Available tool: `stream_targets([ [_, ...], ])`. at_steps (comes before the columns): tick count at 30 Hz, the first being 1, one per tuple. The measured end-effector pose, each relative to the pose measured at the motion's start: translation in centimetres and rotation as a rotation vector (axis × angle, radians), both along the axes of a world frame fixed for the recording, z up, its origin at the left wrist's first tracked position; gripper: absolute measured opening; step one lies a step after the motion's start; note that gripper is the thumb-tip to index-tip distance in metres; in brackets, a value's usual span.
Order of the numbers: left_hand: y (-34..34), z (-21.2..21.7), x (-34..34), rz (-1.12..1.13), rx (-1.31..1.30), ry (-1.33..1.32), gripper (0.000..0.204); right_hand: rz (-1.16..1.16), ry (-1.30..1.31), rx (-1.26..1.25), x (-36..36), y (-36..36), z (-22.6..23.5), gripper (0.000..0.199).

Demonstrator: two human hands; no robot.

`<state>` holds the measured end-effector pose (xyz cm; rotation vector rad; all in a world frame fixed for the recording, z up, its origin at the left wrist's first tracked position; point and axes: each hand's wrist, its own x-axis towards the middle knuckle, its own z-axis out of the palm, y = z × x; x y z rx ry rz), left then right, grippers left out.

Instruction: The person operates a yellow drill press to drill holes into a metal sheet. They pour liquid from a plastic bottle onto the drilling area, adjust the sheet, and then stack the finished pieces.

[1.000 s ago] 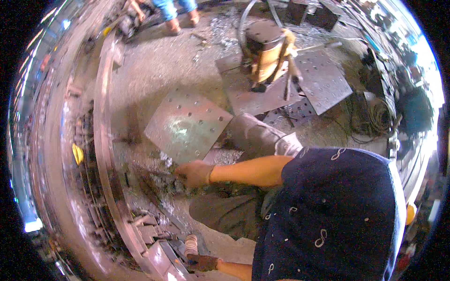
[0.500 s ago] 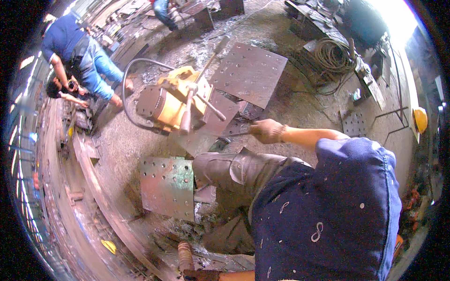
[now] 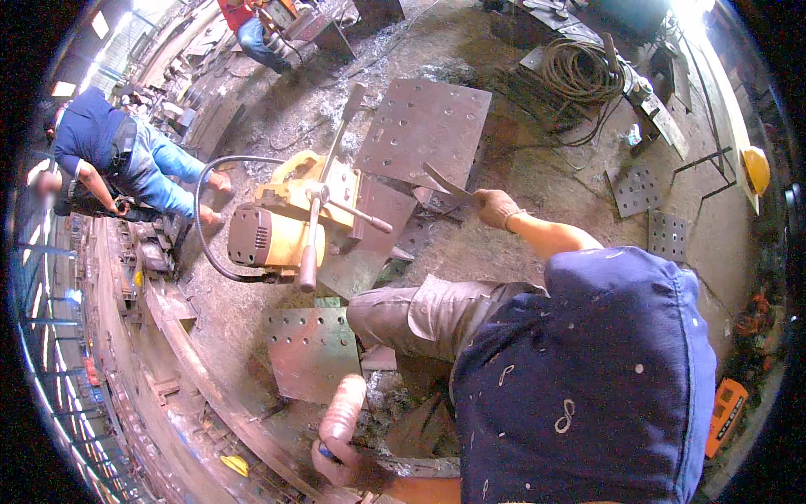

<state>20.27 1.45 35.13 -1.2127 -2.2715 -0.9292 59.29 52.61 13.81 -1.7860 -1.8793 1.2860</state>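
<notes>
My right hand (image 3: pixel 497 209), in a work glove, is closed round one end of a flat metal strip (image 3: pixel 451 182). The strip's curved free end points toward the large drilled steel plate (image 3: pixel 426 126). Low in the picture, my left hand (image 3: pixel 337 460) grips a pale brown ribbed bottle (image 3: pixel 344 409), slightly blurred, its broad end by the edge of a smaller drilled plate (image 3: pixel 306 357). A yellow magnetic drill (image 3: pixel 290 227) with a spoked feed handle (image 3: pixel 317 196) stands ahead of me on a steel plate (image 3: pixel 378 214). Neither hand touches the drill.
A black cable (image 3: pixel 200 220) loops out from the drill. One person (image 3: pixel 101 139) bends over at the far left; another (image 3: pixel 260 38) crouches at the top. Coiled hose (image 3: pixel 579 74), small drilled plates (image 3: pixel 635 189), a yellow helmet (image 3: pixel 755 170) and long steel beams (image 3: pixel 189 353) lie around.
My left hand has brought the bottle up from the lower edge toward the smaller plate. My right hand has raised the strip, which now angles upward. The view has shifted slightly.
</notes>
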Motion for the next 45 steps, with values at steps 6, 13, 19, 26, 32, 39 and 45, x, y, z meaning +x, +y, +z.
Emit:
stream_targets([
  [6, 10.5, 5.3, 7.4, 0.267, -0.029, -0.308, 0.035, -0.224, 0.337, -0.228, -0.4, 1.7, -1.5, 0.054],
  [13, 12.9, 3.9, 8.6, 0.106, 0.028, -0.38, 0.034, 0.144, 0.046, 0.181, -1.5, 14.6, -8.2, 0.047],
  [19, 11.7, 4.3, 9.2, 0.107, -0.033, -0.203, 0.033, -0.678, 0.07, 0.005, -7.1, 12.5, -3.3, 0.059],
  [26, 18.6, 6.6, 11.6, -0.065, -0.049, -0.276, 0.035, 0.601, 0.481, 0.039, -10.4, -1.4, 14.1, 0.077],
  [32, 29.0, 6.8, 15.0, -0.408, -0.154, -0.389, 0.039, 0.666, 0.545, 0.389, -10.2, -10.2, 17.4, 0.078],
  [39, 23.2, 2.1, 12.3, -0.385, -0.051, -0.814, 0.043, -0.087, 0.271, 0.581, -9.1, 0.3, 12.2, 0.079],
  [45, 2.7, -5.9, 7.5, 0.35, 0.09, -0.656, 0.037, -0.285, -0.008, 0.505, -7.1, 13.6, 2.0, 0.077],
])
